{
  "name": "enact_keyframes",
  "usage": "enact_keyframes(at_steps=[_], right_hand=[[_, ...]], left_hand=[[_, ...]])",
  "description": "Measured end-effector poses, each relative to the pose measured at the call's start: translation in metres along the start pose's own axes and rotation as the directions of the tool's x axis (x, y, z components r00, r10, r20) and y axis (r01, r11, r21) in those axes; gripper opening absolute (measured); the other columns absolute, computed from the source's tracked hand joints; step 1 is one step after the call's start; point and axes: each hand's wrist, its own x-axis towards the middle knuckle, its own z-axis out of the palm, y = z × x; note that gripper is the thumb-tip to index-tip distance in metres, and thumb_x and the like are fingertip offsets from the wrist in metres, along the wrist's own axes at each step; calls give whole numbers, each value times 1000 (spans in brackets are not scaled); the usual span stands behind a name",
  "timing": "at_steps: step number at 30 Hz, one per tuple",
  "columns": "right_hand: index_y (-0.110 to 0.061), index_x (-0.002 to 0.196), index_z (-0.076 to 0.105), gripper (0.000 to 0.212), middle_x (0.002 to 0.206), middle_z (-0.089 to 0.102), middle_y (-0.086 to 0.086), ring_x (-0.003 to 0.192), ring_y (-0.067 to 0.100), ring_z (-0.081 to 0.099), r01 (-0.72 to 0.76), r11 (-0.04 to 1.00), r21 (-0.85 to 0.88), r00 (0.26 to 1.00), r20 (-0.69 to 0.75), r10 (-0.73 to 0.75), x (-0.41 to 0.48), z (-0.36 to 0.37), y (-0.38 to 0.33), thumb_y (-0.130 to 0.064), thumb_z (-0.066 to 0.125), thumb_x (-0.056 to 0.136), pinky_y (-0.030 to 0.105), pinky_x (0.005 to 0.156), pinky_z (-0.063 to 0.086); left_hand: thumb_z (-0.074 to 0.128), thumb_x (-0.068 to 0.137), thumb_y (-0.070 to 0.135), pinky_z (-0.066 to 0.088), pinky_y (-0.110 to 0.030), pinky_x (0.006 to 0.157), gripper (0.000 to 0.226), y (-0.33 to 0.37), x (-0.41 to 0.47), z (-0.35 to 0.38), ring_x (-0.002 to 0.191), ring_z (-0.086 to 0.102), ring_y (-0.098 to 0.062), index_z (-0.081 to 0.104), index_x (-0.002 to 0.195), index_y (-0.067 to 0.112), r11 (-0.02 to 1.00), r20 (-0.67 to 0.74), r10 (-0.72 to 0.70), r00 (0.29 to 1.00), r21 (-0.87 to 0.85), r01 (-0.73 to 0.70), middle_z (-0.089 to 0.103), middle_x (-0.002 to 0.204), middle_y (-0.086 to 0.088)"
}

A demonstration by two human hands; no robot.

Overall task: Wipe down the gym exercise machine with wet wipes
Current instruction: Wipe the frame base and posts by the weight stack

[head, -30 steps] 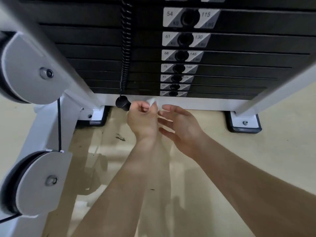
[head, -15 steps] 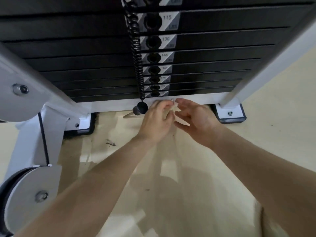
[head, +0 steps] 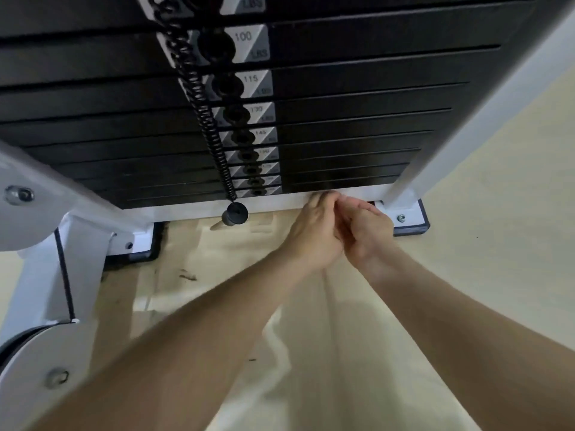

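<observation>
The gym machine's black weight stack [head: 342, 98] fills the top of the view, with a white base bar [head: 193, 209] beneath it. My left hand [head: 314, 231] and my right hand [head: 367, 228] are pressed together in front of the right part of that bar, close to it. Both have curled fingers that meet at the tips. The wet wipe is almost fully hidden between the two hands, so its shape cannot be made out.
A black coiled cord [head: 199, 98] hangs down the stack and ends in a black selector pin knob [head: 235, 214] left of my hands. A white upright [head: 466, 119] meets a bolted foot [head: 410, 219] on the right. White pulley covers [head: 40, 362] stand at the left over a beige floor [head: 497, 275].
Both hands have moved right along the base bar and closed together. The white wipe seen in my left hand earlier is now covered. The view has shifted closer and lower.
</observation>
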Motion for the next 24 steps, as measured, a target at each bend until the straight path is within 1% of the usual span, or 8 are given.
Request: enact_keyframes(at_steps=[4,6,8,10,14,17,19,24], right_hand=[[3,98,67,9,90,68,18,80,25,68,27,987,156,998,-64,-18,14,-14,-14,1,65,89,37,85,59],[-2,93,68,5,88,69,16,77,24,68,-30,999,19,999,20,29,11,0,-6,-1,64,91,34,77,60],[-2,83,68,10,76,70,14,68,22,70,-83,992,-91,987,127,94,1,22,8,2,63,90,33,71,61],[-2,78,67,14,71,70,12,65,22,69,-105,986,-127,981,152,124,-8,40,17,5,63,89,33,73,62],[-5,73,66,20,68,68,9,61,18,68,-74,991,-115,990,109,87,-6,27,10,5,62,90,29,66,60],[-7,82,66,16,76,69,9,65,19,67,-37,991,-128,999,3,37,4,-10,-22,2,58,92,30,65,57],[-5,83,67,15,71,70,9,62,18,68,-28,999,-43,996,-82,25,6,-31,-43,4,58,91,26,62,57],[-1,75,67,15,60,68,7,56,16,67,27,994,-107,997,-69,-34,8,-51,-59,5,62,88,21,53,54]], left_hand=[[54,74,-9,34,-27,109,69,11,6,33,132,42,-24,44,140,7,988,-153,18,988,-150,-41,44,144,-10],[55,76,-7,38,-23,102,57,-3,-2,34,122,50,-25,52,131,6,982,-338,-55,940,-189,-11,51,133,-11],[57,80,-5,40,-21,94,41,-25,-8,23,111,55,-24,57,120,5,976,-510,-165,844,-210,64,56,120,-11],[58,82,-2,43,-24,90,35,-40,-10,12,107,55,-23,56,116,5,969,-563,-226,795,-217,121,55,116,-10],[60,80,-1,41,-19,87,38,-26,-6,23,105,54,-20,54,118,5,971,-491,-200,848,-213,106,53,119,-10],[59,82,0,46,-29,89,34,7,15,52,104,57,-26,56,116,5,972,-385,-126,914,-234,36,54,119,-12],[60,79,-2,42,-26,90,37,32,31,69,107,56,-29,57,116,2,974,-294,-89,952,-224,21,54,119,-16],[63,77,1,46,-38,96,46,52,46,82,113,53,-32,53,122,1,959,-139,-120,983,-273,78,51,122,-18]])
